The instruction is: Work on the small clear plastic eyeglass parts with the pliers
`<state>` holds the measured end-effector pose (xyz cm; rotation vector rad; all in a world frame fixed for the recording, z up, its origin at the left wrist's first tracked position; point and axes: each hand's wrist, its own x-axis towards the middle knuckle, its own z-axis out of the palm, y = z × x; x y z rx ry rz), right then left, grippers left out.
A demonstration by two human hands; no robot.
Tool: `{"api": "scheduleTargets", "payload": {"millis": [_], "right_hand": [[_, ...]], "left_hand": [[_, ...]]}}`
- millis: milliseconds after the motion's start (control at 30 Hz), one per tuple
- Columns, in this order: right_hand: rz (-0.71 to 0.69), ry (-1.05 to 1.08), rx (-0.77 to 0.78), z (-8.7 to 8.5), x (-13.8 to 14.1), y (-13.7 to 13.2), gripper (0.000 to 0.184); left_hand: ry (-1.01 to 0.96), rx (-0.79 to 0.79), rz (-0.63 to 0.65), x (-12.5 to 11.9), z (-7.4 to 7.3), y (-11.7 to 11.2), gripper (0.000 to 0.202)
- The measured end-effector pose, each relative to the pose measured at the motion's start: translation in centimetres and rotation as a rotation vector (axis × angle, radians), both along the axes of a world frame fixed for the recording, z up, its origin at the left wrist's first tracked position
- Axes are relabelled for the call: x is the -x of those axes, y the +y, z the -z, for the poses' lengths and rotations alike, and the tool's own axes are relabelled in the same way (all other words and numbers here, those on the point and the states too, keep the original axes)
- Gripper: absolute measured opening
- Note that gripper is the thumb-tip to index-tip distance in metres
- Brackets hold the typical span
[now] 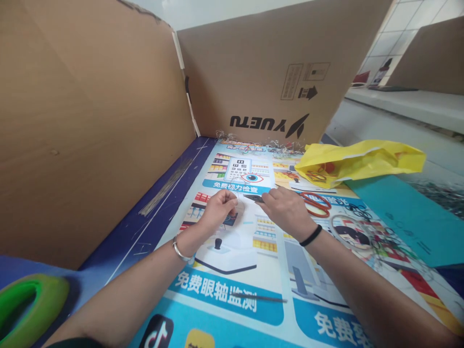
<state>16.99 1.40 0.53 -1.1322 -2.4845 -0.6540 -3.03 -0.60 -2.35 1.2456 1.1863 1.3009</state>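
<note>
My left hand (219,209) is closed in a pinch over the printed poster (232,285), holding something thin and pale that I cannot make out. A silver bangle sits on that wrist. My right hand (286,209) is closed on a small dark tool (253,197) whose tip points left toward the left fingers. A black band circles the right wrist. The two hands almost meet above the poster.
Red-handled scissors (317,203) lie just right of my right hand. A yellow plastic bag (358,162) lies at the back right. Cardboard walls (90,121) stand at left and back. A bundle of thin wires (165,186) lies along the left. A green ring (25,302) sits bottom left.
</note>
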Motion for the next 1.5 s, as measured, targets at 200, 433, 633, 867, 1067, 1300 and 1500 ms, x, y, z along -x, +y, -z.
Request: {"api": "scheduleTargets", "payload": {"millis": [200, 433, 633, 867, 1067, 1300, 1500], "right_hand": [[-0.021, -0.014, 0.016, 0.1, -0.2, 0.2, 0.032], [-0.060, -0.031, 0.120, -0.3, -0.2, 0.3, 0.032], [-0.040, 0.009, 0.150, -0.2, -0.4, 0.5, 0.035], [-0.012, 0.065, 0.205, 0.3, -0.8, 1.0, 0.036], [-0.001, 0.130, 0.233, 0.5, -0.8, 1.1, 0.036], [-0.001, 0.191, 0.228, 0.8, -0.7, 1.3, 0.034], [-0.003, 0.250, 0.250, 0.9, -0.6, 1.2, 0.032]], "left_hand": [[0.001, 0.011, -0.009, 0.1, 0.1, 0.1, 0.016], [-0.024, -0.002, 0.002, 0.1, -0.2, 0.0, 0.016], [0.010, -0.008, 0.029, 0.1, -0.2, -0.1, 0.017], [0.011, 0.004, 0.071, 0.3, 0.1, 0.0, 0.018], [0.054, 0.061, 0.104, 0.1, -0.4, -0.2, 0.016], [0.139, 0.079, 0.168, 0.1, -0.6, -0.2, 0.011], [0.160, 0.092, 0.186, 0.1, -1.0, -0.5, 0.012]]}}
